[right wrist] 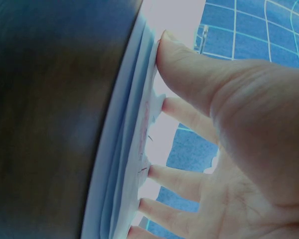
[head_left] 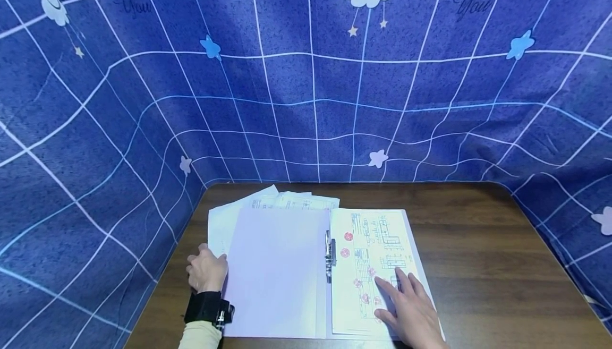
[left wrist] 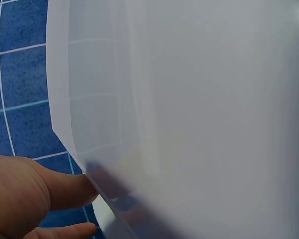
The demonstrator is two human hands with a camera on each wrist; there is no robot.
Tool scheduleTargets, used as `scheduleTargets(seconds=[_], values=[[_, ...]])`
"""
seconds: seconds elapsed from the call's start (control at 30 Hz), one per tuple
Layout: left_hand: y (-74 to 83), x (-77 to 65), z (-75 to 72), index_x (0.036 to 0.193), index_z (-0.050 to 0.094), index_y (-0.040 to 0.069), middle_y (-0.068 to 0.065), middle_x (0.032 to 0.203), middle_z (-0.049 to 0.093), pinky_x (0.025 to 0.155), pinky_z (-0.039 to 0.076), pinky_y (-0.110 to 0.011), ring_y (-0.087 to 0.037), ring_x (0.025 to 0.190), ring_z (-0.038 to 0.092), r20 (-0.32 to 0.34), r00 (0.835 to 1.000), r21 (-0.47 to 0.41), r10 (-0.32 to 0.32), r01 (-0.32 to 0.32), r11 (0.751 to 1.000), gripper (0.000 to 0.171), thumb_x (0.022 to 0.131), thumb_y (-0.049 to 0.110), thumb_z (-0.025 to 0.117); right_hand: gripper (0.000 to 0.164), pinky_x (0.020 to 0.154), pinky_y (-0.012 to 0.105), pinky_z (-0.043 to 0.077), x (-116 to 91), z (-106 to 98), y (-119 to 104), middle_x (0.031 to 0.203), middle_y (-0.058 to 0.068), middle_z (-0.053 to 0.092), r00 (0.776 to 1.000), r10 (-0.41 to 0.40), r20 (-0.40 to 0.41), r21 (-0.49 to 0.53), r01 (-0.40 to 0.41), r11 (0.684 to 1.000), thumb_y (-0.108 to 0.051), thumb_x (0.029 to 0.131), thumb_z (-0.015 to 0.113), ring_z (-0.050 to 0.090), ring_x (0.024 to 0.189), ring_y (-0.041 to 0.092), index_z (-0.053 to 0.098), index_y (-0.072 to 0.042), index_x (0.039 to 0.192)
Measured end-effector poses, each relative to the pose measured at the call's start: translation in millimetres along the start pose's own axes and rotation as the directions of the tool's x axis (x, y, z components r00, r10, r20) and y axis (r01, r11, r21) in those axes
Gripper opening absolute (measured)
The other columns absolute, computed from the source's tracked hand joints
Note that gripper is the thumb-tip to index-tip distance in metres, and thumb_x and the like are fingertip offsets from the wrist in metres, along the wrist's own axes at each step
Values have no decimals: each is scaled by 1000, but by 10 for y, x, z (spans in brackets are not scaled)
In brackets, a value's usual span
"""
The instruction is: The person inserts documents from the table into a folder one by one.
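- Head view: a pale folder (head_left: pixel 277 274) lies spread out on the brown wood-grain table (head_left: pixel 497 253); it serves as landmark below.
- Metal clip (head_left: pixel 328 256): along the inner fold of the folder.
- Printed sheets (head_left: pixel 373 240): on the right half of the folder, just beside the clip; line drawings, tables and round red stamps visible. Small print not legible.
- Loose papers (head_left: pixel 224 227): project past the far edge and the upper left edge of the folder, some bearing drawings.
- Left hand (head_left: pixel 207 269): at the left edge of the folder, over the near end of the loose papers; fingers bent, black band (head_left: pixel 203 306) at the wrist.
- Right hand (head_left: pixel 408 304): on the lower right of the folder, fingers spread wide over the printed sheets.
- Blue cloth (head_left: pixel 287 83) with pale grid lines: stands beyond the folder and table.
- Left wrist view: a pale, glossy surface fills most of the frame; the thumb touches its edge, with another finger apart below. Whether the left hand grips anything, cannot tell.
- Right wrist view: layered page edges show side-on; the right hand's thumb and fingertips touch the top sheet, fingers extended and well separated.
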State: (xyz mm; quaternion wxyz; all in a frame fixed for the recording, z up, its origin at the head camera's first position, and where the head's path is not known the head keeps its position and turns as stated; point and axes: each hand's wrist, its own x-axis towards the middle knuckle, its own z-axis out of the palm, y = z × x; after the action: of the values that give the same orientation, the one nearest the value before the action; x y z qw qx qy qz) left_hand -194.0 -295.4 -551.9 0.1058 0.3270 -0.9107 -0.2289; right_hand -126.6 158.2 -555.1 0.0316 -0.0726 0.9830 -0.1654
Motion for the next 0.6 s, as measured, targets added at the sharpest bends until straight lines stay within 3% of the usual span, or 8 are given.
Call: scheduleTargets(seconds=[0.17, 0.6], values=[[-24, 7, -16, 134, 43, -13, -46, 109, 58, 62, 48, -61, -62, 96, 59, 22, 999, -25, -26, 26, 999, 60, 92, 20, 71, 68, 102, 77, 33, 6, 6, 1, 153, 29, 43, 1000, 4, 2, -2, -4, 1000, -49, 79, 85, 34, 138, 61, 66, -23, 139], [-49, 12, -33, 131, 44, -12, -45, 109, 59, 63, 48, -60, -61, 95, 61, 44, 998, -40, -50, 51, 998, 57, 93, 22, 70, 68, 101, 77, 34, 3, 12, -7, 153, 29, 43, 1000, -2, -10, 2, 2, 1000, -48, 78, 86, 35, 137, 62, 66, -23, 138]])
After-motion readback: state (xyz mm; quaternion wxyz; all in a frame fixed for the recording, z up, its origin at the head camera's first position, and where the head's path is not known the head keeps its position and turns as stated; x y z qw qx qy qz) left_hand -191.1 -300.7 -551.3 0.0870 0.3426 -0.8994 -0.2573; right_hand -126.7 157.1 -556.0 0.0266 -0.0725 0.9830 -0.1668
